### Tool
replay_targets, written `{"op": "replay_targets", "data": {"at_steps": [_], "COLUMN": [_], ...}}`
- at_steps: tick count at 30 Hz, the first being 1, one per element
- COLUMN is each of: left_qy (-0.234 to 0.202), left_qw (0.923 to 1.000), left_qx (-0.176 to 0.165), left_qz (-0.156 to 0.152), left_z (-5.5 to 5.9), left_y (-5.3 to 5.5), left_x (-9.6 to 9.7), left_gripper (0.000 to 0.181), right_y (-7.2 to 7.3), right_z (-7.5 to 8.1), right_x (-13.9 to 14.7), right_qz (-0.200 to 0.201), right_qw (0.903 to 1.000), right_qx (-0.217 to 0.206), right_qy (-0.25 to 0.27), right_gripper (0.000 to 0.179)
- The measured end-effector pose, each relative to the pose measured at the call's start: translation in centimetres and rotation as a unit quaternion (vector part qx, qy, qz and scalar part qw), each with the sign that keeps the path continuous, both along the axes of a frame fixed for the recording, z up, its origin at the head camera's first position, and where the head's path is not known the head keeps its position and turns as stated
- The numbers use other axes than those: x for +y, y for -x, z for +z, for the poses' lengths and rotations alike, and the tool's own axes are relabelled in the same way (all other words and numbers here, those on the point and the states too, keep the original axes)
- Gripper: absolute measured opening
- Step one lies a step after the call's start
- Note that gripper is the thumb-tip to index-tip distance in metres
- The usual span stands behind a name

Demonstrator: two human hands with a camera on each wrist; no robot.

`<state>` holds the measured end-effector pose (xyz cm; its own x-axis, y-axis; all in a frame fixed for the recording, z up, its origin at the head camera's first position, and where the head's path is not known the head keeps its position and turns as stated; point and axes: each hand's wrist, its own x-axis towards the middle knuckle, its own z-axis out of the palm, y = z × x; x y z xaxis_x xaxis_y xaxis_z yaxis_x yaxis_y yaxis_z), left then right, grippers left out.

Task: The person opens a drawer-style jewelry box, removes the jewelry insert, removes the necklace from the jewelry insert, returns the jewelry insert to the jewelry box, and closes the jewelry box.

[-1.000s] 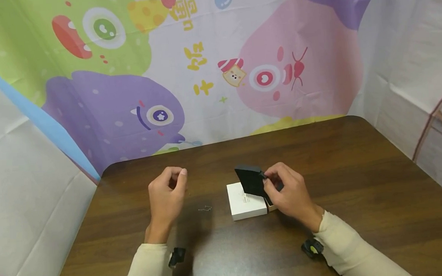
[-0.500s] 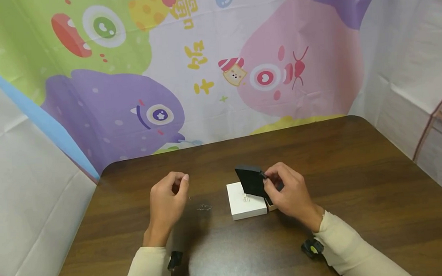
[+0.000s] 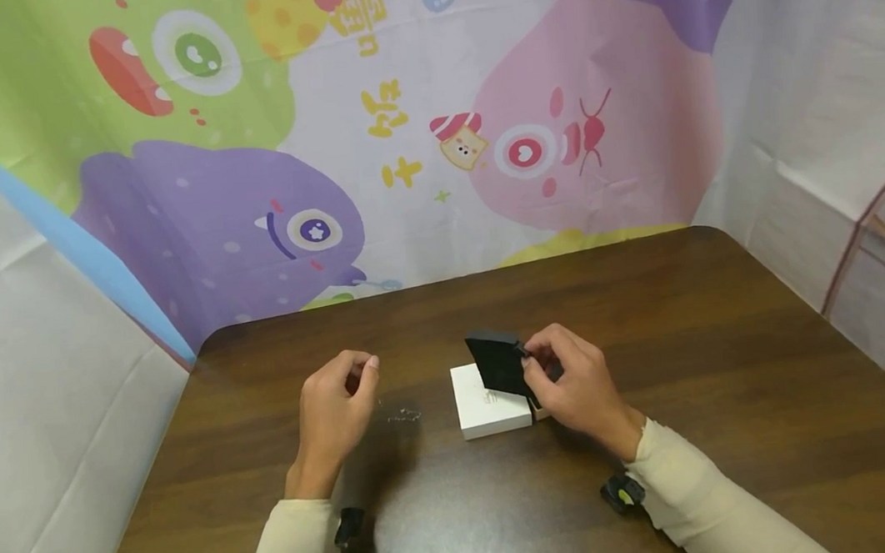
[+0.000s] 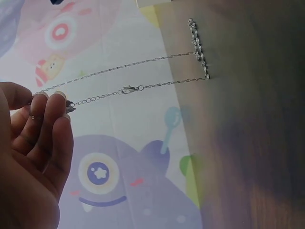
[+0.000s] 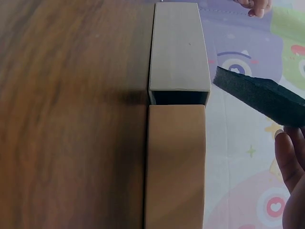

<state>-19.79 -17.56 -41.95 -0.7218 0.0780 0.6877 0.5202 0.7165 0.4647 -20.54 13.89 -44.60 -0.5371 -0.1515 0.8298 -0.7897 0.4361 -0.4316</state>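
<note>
My left hand [image 3: 333, 416] pinches a silver chain necklace [image 4: 128, 89] between thumb and fingers, above the left part of the table. Two strands run down from the fingertips, one with a lobster clasp, and the lower part lies bunched on the wood. My right hand [image 3: 579, 382] grips a thin black foam pad [image 3: 495, 361] by its edge, tilted up over a small slide-out box. The box's white sleeve [image 3: 487, 408] has faint lettering on top. Its brown drawer [image 5: 176, 164] is pulled partly out to the right, mostly hidden in the head view by the right hand.
The dark wood table [image 3: 454, 501] has rounded far corners. Behind it hangs a cloth [image 3: 425, 236] printed with cartoon monsters, and pale panels [image 3: 804, 149] flank both sides. A small black device is strapped at each wrist.
My left hand has come down slightly toward me, and the bunched chain on the table has shifted and changed shape a little. The right hand and foam pad have stayed put.
</note>
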Motion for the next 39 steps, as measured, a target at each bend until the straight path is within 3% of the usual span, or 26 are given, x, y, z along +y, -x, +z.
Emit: {"op": "replay_targets", "data": {"at_steps": [8, 22, 39], "left_qy": [0.005, 0.01, 0.034], "left_qw": [0.9998, 0.9999, 0.9969], "left_qx": [-0.017, -0.011, -0.068], "left_qz": [-0.001, 0.003, 0.023], "left_z": [-0.5, -1.2, -1.6], "left_y": [0.0, 0.0, -0.3], "left_x": [-0.1, -0.1, -0.2], "left_gripper": [0.008, 0.009, 0.008], "right_y": [-0.2, -0.3, -0.1], "right_z": [-0.2, 0.0, 0.1], "right_x": [0.0, 0.0, -0.1], "right_qz": [-0.002, 0.005, 0.015], "right_qw": [1.0, 1.0, 0.9999], "right_qx": [0.001, -0.001, -0.001], "right_qy": [0.005, 0.002, -0.006], "right_gripper": [0.011, 0.01, 0.01]}}
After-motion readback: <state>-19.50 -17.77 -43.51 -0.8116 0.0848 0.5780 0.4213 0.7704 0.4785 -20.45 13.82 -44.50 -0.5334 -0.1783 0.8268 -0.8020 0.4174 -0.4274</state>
